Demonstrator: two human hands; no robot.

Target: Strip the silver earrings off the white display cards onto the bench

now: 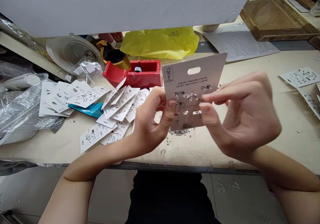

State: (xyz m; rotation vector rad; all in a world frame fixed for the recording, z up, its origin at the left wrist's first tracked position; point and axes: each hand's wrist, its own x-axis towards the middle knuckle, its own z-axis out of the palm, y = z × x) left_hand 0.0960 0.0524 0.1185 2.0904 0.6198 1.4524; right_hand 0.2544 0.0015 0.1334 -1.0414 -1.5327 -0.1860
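My left hand [153, 122] grips the left edge of a white earring card [178, 74], thumb on the side facing me. The card is held upright above the table, with a hanging slot, printed text and several earring posts and backs poking through. At its right edge the thumb and forefinger of my right hand [247, 117] are pinched close by an earring; whatever small piece they hold is hidden. A heap of tiny metal earring backs [181, 131] lies on the table behind the card's lower edge.
Filled earring cards [92, 135] are piled at left, beside a blue packet [86, 109]. Behind stand a red tape dispenser [147, 77], a yellow plastic bag [162, 44] and a clear tub [67, 51]. More cards [300, 76] lie far right. A wooden tray [277, 34] sits back right.
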